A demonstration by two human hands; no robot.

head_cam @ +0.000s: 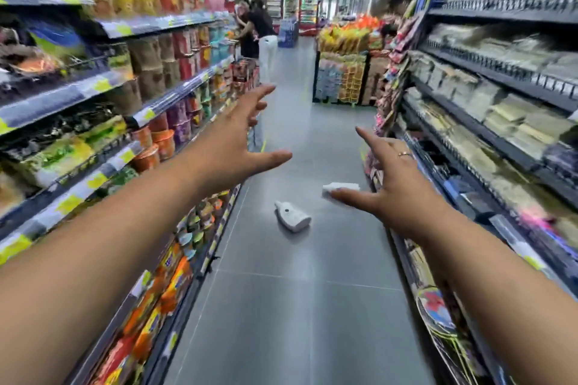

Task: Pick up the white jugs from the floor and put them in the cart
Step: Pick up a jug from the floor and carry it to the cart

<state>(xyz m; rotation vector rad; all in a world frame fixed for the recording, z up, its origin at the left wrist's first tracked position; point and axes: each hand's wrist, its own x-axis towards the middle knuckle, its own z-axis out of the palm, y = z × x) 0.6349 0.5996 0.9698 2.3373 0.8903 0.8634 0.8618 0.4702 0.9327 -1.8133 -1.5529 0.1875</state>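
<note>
**Two white jugs lie on a supermarket aisle floor as empty hands reach out**

A person's bare arms stretch forward down a narrow shop aisle, seen from a head-worn camera. The left hand [237, 137] is spread wide, fingers splayed and thumb out, holding nothing. The right hand [397, 187] is likewise open, fingers apart, a ring [404, 154] on one finger, its thumb crossing in front of the far jug [342, 187] in this view; whether it touches the jug cannot be told.

The near jug [292, 216] lies on its side in the middle of the floor [281, 306], cap end pointing away and to the left. The far jug, also tipped over, lies to its right and further along, near the foot of the right-hand shelving. The two are apart.

The floor is of large grey tiles with pale joints, dully reflecting the ceiling lights. Left shelves [103, 122] carry cup noodles, tubs and bright packets behind yellow price tags. Right shelves [488, 97] hold pale, flat packets, with coloured goods lower down. At the aisle's end stands a display stack [344, 72] of snack bags. Two shoppers [259, 31] stand by the left shelves, with drinks coolers [291, 6] behind them.
</note>
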